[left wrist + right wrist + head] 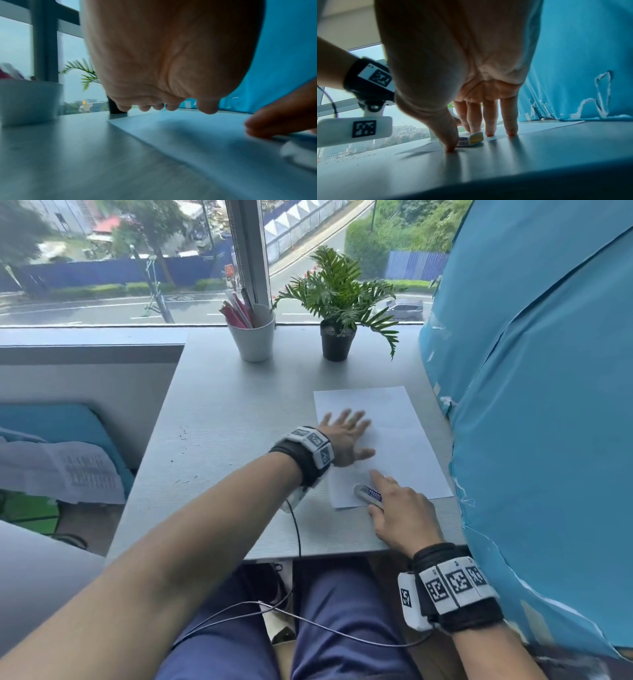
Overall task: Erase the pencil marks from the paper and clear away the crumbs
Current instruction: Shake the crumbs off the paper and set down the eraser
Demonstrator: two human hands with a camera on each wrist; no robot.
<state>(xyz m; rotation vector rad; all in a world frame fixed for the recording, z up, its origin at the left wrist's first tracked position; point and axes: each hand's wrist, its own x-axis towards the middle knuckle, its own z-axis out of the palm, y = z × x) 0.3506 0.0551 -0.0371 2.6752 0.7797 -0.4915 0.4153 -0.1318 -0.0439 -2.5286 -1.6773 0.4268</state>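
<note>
A white sheet of paper lies on the right part of the grey table. My left hand is spread flat, fingers straight, low over the sheet's left half; whether it touches the paper is unclear because of blur. My right hand pinches a white eraser with a blue sleeve at the paper's near left corner. In the right wrist view the thumb stands on the table beside the eraser, with fingertips on the other side. Several dark crumbs dot the table to the left.
A white cup of pens and a potted plant stand at the back by the window. A blue covered wall borders the table's right side. The table's front edge runs just behind my right wrist. A cable hangs from my left wrist.
</note>
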